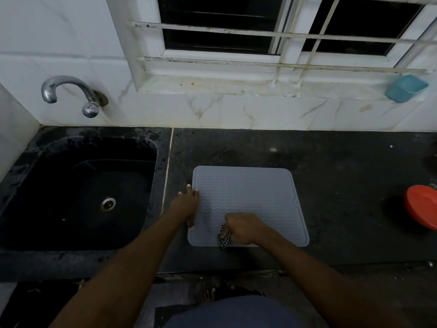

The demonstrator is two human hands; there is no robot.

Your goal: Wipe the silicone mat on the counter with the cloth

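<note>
The grey silicone mat (248,200) lies flat on the dark tabletop (331,162), towards its front edge and just right of the seam that borders the black sink (89,192). The person's left hand (186,205) presses down along the mat's left edge, fingers (189,189) spread a little apart and laid flat, thumb near the front-left corner, pinning the mat rather than gripping it. The right hand (241,229) sits over the mat's front edge, a touch left of its middle, fingers curled tight round a bunched checked cloth (224,237) that pokes out from the left side of the fist and touches the mat. I judge the wiping itself to be in hand, with the cloth working the front strip. Most of the ribbed surface towards the back edge and the right side lies clear of both hands, so the next move, as I see it, calls for pushing the cloth away towards the back corners in firm strokes while the left hand keeps the mat from sliding on the tabletop. A red bowl (423,207) stands at the right edge of the tabletop, well apart from the mat.
</note>
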